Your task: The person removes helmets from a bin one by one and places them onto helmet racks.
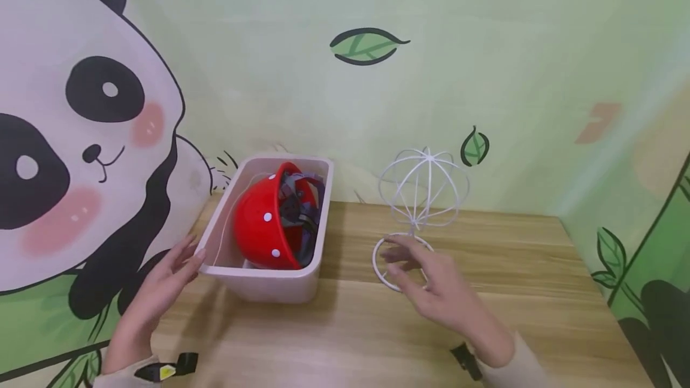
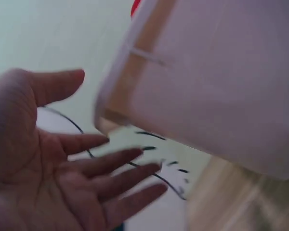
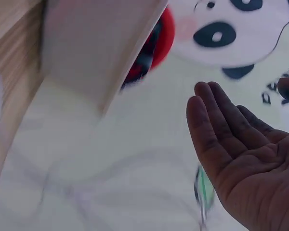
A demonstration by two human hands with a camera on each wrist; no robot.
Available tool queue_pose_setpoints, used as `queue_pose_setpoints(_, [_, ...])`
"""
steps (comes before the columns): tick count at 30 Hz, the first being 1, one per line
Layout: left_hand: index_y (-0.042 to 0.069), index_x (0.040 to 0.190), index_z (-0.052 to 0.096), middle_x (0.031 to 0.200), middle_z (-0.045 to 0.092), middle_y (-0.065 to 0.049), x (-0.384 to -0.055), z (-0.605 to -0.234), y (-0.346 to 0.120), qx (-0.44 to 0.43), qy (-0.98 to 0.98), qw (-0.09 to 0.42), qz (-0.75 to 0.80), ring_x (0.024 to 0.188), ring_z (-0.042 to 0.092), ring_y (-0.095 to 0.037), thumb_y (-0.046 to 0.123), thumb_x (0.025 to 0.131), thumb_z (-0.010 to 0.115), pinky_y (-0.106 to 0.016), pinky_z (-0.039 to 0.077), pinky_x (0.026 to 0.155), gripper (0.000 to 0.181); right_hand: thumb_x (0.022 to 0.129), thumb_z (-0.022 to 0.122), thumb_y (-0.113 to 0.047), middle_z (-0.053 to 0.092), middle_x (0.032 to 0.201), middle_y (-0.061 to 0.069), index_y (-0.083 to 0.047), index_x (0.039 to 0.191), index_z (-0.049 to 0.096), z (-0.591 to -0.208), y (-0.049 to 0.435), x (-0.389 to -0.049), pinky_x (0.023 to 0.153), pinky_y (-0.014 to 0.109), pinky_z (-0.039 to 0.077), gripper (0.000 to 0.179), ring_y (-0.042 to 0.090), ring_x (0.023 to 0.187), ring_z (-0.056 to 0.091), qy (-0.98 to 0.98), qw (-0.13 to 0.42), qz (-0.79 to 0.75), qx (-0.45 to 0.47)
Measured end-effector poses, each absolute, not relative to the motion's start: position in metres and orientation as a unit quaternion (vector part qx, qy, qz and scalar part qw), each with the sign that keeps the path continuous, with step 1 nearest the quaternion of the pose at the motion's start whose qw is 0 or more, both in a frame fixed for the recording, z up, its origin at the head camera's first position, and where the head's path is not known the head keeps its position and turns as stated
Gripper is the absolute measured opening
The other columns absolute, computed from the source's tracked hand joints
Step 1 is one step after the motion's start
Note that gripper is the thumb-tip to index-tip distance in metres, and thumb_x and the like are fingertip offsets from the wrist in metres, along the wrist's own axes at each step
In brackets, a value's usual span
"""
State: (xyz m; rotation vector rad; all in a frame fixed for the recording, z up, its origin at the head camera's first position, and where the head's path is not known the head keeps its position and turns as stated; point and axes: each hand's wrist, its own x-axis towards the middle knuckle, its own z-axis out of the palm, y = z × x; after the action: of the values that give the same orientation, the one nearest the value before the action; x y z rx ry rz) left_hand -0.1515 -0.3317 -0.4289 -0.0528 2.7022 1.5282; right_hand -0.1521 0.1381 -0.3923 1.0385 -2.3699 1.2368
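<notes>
A red helmet (image 1: pixel 261 220) with white dots lies on its side in a pale plastic bin (image 1: pixel 269 287), its dark straps and lining facing right. My left hand (image 1: pixel 164 286) is beside the bin's front left corner, fingers spread and holding nothing; the left wrist view shows the palm (image 2: pixel 62 183) next to the bin's wall (image 2: pixel 221 82). Over the round base of a white wire stand (image 1: pixel 429 184), my right hand (image 1: pixel 433 280) hovers with relaxed fingers. In the right wrist view that hand (image 3: pixel 250 149) is empty, its fingers nearly straight.
Both the bin and the wire stand are on a wooden table (image 1: pixel 356 334). Behind it rises a pale green wall (image 1: pixel 259 64) printed with a large panda (image 1: pixel 59 154) and leaves. The wire stand's globe-shaped top is close to that wall.
</notes>
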Motion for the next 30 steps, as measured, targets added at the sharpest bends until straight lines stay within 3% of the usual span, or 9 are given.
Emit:
queue_pose_setpoints(3, [0.006,0.161,0.016,0.159,0.024,-0.029,-0.154,-0.442,-0.34,0.0,0.819,0.045,0.572,0.13,0.052,-0.019,0.034,0.107,0.05,-0.031,0.052,0.097,0.07,0.102,0.061,-0.025,0.071,0.12,0.006,-0.012,0.145,0.047,-0.388,0.084,-0.171,0.081,0.027,0.058,0.048,0.015,0.102,0.07,-0.809,0.019,0.464,0.36])
queue_pose_setpoints(7, [0.008,0.161,0.016,0.159,0.021,-0.03,-0.158,-0.448,-0.343,0.014,0.785,0.042,0.617,0.116,0.057,-0.001,0.029,0.106,0.052,-0.025,0.053,0.091,0.069,0.1,0.062,-0.037,0.07,0.122,0.004,-0.012,0.151,0.041,-0.379,0.022,-0.205,0.081,0.026,0.057,0.06,0.015,0.106,0.068,-0.829,-0.077,0.452,0.319])
queue_pose_setpoints(15, [0.017,0.162,0.017,0.163,0.018,-0.023,-0.161,-0.449,-0.337,0.006,0.771,0.05,0.635,0.132,0.046,-0.025,0.028,0.107,0.05,-0.023,0.051,0.093,0.065,0.09,0.074,-0.04,0.07,0.097,0.001,-0.008,0.137,0.05,-0.377,-0.045,-0.245,0.071,0.03,0.06,0.062,0.013,0.082,0.068,-0.897,-0.075,0.327,0.287])
queue_pose_setpoints(20, [0.018,0.162,0.017,0.164,0.017,-0.022,-0.159,-0.451,-0.336,-0.016,0.762,0.046,0.646,0.126,0.052,-0.012,0.032,0.106,0.052,-0.023,0.051,0.093,0.068,0.088,0.078,-0.035,0.068,0.086,-0.001,-0.009,0.125,0.052,-0.384,-0.066,-0.248,0.074,0.033,0.061,0.052,0.013,0.075,0.069,-0.923,-0.067,0.274,0.26])
queue_pose_setpoints(27, [0.021,0.163,0.017,0.164,0.016,-0.018,-0.159,-0.451,-0.332,-0.03,0.756,0.047,0.652,0.136,0.044,-0.031,0.033,0.106,0.051,-0.024,0.051,0.094,0.067,0.092,0.074,-0.026,0.062,0.071,-0.001,-0.005,0.114,0.054,-0.383,-0.075,-0.25,0.067,0.029,0.06,0.037,0.011,0.059,0.062,-0.932,-0.059,0.255,0.249])
queue_pose_setpoints(30, [0.021,0.163,0.018,0.164,0.016,-0.018,-0.16,-0.451,-0.333,-0.031,0.753,0.046,0.656,0.133,0.047,-0.027,0.031,0.106,0.051,-0.024,0.052,0.093,0.067,0.091,0.075,-0.025,0.061,0.071,-0.001,-0.004,0.116,0.053,-0.383,-0.076,-0.252,0.067,0.029,0.06,0.04,0.01,0.059,0.061,-0.929,-0.067,0.27,0.242])
